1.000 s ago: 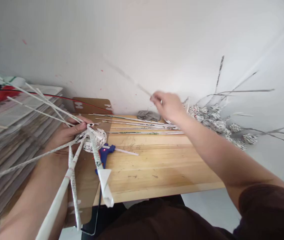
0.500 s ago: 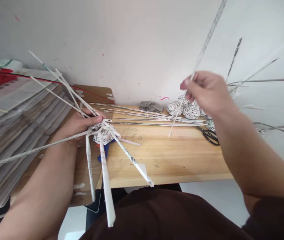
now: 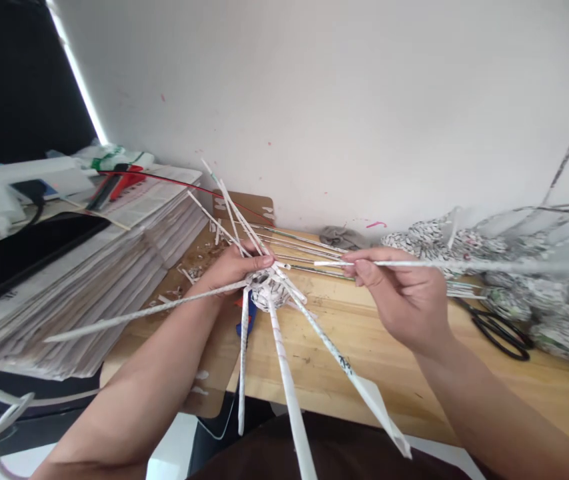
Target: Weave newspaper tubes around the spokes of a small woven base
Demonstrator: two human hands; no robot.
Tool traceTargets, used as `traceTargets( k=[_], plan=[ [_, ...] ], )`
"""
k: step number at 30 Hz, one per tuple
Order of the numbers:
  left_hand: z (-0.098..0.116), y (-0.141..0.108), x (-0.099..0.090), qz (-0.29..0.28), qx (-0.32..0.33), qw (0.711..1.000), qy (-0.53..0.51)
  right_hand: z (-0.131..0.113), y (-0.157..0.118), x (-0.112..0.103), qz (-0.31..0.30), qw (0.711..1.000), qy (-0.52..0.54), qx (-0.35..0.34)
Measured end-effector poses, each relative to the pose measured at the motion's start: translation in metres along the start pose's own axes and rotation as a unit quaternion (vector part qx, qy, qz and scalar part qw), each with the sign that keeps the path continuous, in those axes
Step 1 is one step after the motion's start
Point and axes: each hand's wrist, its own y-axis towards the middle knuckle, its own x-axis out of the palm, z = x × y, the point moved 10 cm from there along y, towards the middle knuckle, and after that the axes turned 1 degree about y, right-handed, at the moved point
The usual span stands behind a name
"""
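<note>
Swung level from near-upright, the paper rod (image 3: 424, 264) points left toward the woven ball (image 3: 260, 299).
Right hand (image 3: 409, 300) pinches it right of the ball, gap between; left hand (image 3: 231, 270) grips the ball, table edge (image 3: 337, 408) nearer the body.

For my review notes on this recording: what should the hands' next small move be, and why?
Probably bring the paper stick leftward to the woven paper ball. The right hand pinches the stick, its tip pointing left but apart from the ball, and the left hand holds the ball where paper tubes splay out.
</note>
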Motion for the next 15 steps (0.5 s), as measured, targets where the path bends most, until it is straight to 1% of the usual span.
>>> traceTargets(
  k=[2, 3, 7, 11, 15],
  plan=[
    [-0.001, 0.001, 0.002, -0.003, 0.009, 1.0, -0.001, -0.014, 0.0, 0.016, 0.002, 0.999, 0.009, -0.032],
    [-0.002, 0.002, 0.003, -0.007, 0.013, 1.0, 0.001, -0.017, -0.001, 0.022, 0.001, 0.999, 0.011, -0.042],
    [-0.002, 0.004, 0.002, -0.008, 0.017, 1.0, -0.006, -0.012, -0.009, 0.035, -0.011, 0.998, 0.006, -0.06],
    [-0.002, 0.004, 0.001, -0.006, 0.012, 1.0, 0.005, -0.007, -0.01, 0.035, -0.003, 0.999, 0.009, -0.053],
    [-0.001, 0.003, 0.003, -0.008, 0.013, 1.0, 0.016, -0.011, -0.008, 0.025, 0.026, 0.998, -0.002, -0.065]
  ],
)
